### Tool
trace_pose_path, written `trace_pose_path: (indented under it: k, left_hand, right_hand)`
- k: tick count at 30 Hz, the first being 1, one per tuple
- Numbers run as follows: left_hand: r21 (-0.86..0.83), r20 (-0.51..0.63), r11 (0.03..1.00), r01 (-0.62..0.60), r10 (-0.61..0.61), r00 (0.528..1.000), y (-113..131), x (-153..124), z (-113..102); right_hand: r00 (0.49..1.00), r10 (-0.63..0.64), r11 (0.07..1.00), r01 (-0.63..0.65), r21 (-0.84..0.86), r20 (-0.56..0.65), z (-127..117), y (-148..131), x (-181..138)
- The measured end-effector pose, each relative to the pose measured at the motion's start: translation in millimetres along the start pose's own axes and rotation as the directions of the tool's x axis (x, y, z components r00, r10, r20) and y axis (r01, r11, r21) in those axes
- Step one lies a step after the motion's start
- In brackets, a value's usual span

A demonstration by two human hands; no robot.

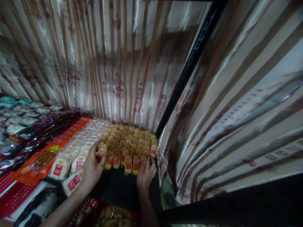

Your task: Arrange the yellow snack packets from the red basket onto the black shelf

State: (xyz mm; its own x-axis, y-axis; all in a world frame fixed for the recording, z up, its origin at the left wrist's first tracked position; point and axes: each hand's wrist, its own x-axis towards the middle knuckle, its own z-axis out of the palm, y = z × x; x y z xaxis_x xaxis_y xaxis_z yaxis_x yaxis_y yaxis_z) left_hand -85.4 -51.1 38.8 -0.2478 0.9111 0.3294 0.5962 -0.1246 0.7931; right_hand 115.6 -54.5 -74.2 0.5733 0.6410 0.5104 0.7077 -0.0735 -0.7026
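Note:
Rows of small yellow wrapped snack cakes (129,142) with red labels stand packed together on a dark shelf (118,186). At the near left of these rows, my left hand (93,160) has its thumb and fingers closed around one yellow snack cake (102,148). My right hand (146,170) is at the near right end, its thumb and fingertips drawn together against a yellow snack cake (143,158); its fingers partly cover that cake. Several cakes in the front row, such as one snack cake (128,165), jut forward between the hands.
White wrapped cakes (58,168) and an orange snack packet (44,159) lie left of the yellow rows. Dark packets (47,126) are stacked further left. A black post (180,85) rises at the right, before printed curtains (113,56). Below is a red box (113,216) of wrapped snacks.

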Motion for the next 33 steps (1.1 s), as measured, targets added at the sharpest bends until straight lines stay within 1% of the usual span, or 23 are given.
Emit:
trace_pose_path:
  k: [2,5,6,8,10,12,14,16,19,22,25,28,30,33]
  left_hand:
    - [-0.083,0.052,0.996,-0.033,0.037,0.998,19.3,3.3,12.7]
    - [-0.23,0.166,0.973,-0.016,0.055,0.985,49.9,3.8,40.9]
    - [-0.267,0.197,0.963,-0.017,0.072,0.978,59.4,2.6,52.1]
    - [-0.301,0.306,0.954,-0.007,0.103,0.946,75.9,-1.7,75.1]
    - [-0.282,0.379,0.959,-0.036,0.146,0.914,87.4,-6.7,96.7]
    - [-0.237,0.439,0.966,-0.104,0.202,0.876,94.0,-10.0,115.0]
    - [-0.184,0.49,0.966,-0.182,0.251,0.835,97.0,-9.8,129.6]
    - [-0.132,0.517,0.955,-0.264,0.294,0.804,98.3,-6.4,141.5]
    - [-0.077,0.531,0.924,-0.374,0.355,0.769,99.4,1.4,155.8]
    - [-0.029,0.565,0.893,-0.45,0.386,0.729,98.8,6.6,166.6]
    - [0.027,0.61,0.859,-0.511,0.391,0.689,96.2,6.5,171.7]
    - [0.056,0.649,0.82,-0.569,0.403,0.646,94.8,2.8,171.4]
    - [0.067,0.641,0.786,-0.615,0.439,0.63,95.5,1.0,170.4]
    - [0.104,0.618,0.748,-0.655,0.467,0.632,98.3,1.3,171.2]
  right_hand:
    - [1.0,0.008,1.0,-0.008,-0.007,-0.009,-0.6,-1.2,-0.1]
    - [1.0,-0.008,1.0,0.009,0.006,-0.027,-0.7,-1.4,0.5]
    - [0.999,-0.014,1.0,0.014,0.008,-0.031,-0.5,-0.8,0.6]
    - [0.999,-0.024,1.0,0.024,0.005,-0.035,0.1,1.5,0.6]
    - [0.999,-0.034,0.999,0.034,-0.012,-0.033,0.8,4.7,0.1]
    - [0.999,-0.046,0.998,0.045,-0.032,-0.027,1.6,7.8,-0.7]
    - [0.999,-0.045,0.998,0.044,-0.037,-0.025,2.3,9.8,-1.4]
    - [0.998,-0.037,0.999,0.036,-0.016,-0.043,2.5,10.1,-1.8]
    - [0.998,-0.018,0.999,0.02,0.034,-0.059,1.9,8.4,-1.8]
    - [0.998,0.023,0.998,-0.019,0.062,-0.056,1.0,6.8,-1.9]
    - [0.998,0.016,0.998,-0.012,0.069,-0.058,0.7,7.6,-2.3]
    - [0.997,-0.009,0.998,0.014,0.068,-0.081,0.6,9.5,-3.0]
    - [0.995,-0.019,0.997,0.027,0.076,-0.096,0.4,10.1,-3.1]
    - [0.995,-0.019,0.997,0.027,0.078,-0.098,0.2,10.5,-2.8]
